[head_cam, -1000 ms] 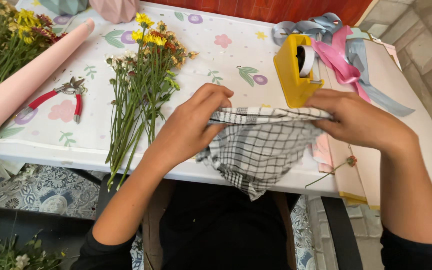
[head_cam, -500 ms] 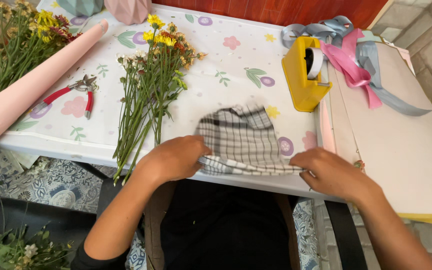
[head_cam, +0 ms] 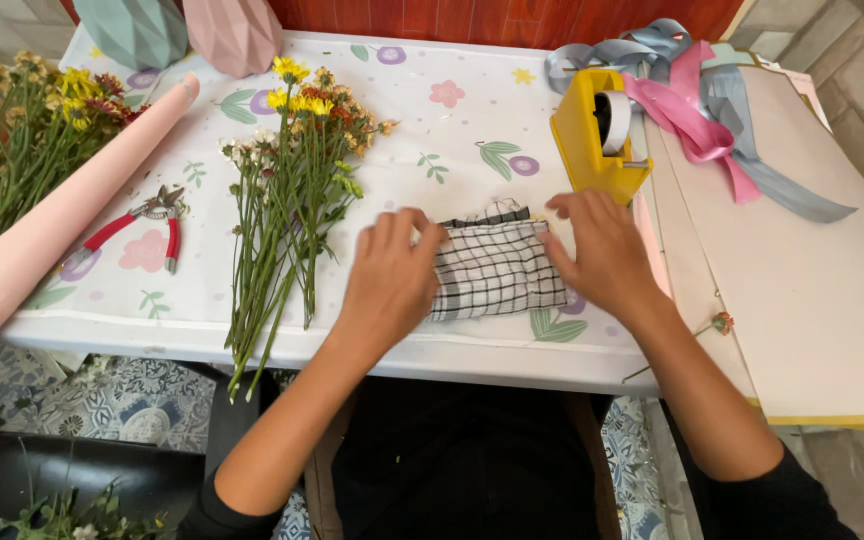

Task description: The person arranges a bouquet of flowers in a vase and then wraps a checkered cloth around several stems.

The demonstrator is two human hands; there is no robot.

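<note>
1. Checked cloth (head_cam: 497, 268): black-and-white, folded into a compact rectangle, lying flat on the tabletop (head_cam: 432, 140) near the middle of its near edge.
2. Left hand (head_cam: 389, 275): palm down on the cloth's left edge, fingers spread and flat, pressing rather than gripping.
3. Right hand (head_cam: 595, 250): palm down on the cloth's right edge, fingers extended, nothing clasped.
4. Step in hand, judged: flattening or squaring the fold. A further fold would call for pinching one edge while the other hand pins the cloth.
5. Surroundings: bunch of yellow and white flowers (head_cam: 287, 200) just left of the left hand; red-handled pruners (head_cam: 142, 225) further left; yellow tape dispenser (head_cam: 597, 135) beyond the right hand; pink and grey ribbons (head_cam: 702, 110) toward the far right corner.
</note>
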